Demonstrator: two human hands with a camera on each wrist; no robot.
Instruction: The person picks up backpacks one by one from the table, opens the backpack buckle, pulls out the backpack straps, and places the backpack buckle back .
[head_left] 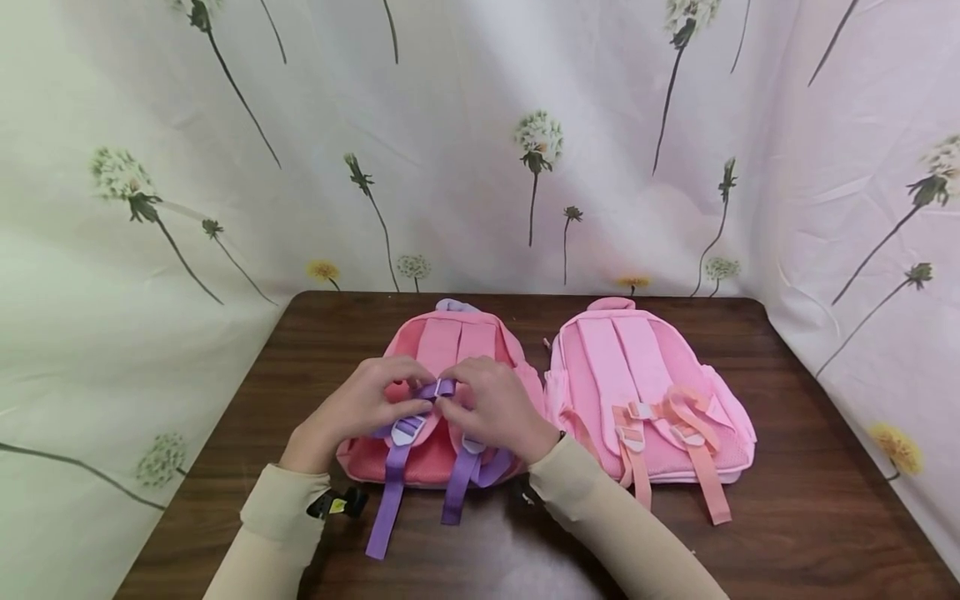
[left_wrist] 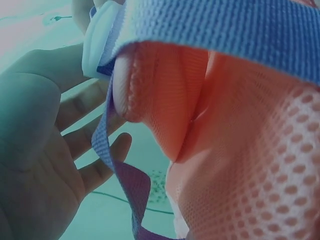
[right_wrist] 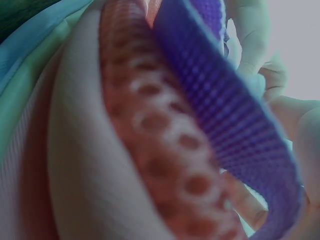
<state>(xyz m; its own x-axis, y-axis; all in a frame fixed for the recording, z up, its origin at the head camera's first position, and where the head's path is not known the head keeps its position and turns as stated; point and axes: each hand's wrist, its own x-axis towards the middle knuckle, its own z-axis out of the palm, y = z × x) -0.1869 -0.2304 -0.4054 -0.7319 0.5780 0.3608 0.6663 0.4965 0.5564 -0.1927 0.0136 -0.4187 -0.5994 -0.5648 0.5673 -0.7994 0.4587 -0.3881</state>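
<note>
A pink backpack lies on the table, its shoulder straps facing up. Across those straps runs a purple chest strap with a small white buckle. From the left, my left hand pinches the strap by the buckle between thumb and fingers. The right hand pinches the strap at the buckle's other side. Below hang purple webbing ends from white strap adjusters. In the left wrist view, purple webbing passes through a white adjuster. Close purple webbing partly hides the right fingers in the right wrist view.
To the right lies a lighter pink backpack with peach straps and a white chest buckle. Both backpacks lie on a dark wooden table. A dandelion-print curtain hangs behind and at the sides.
</note>
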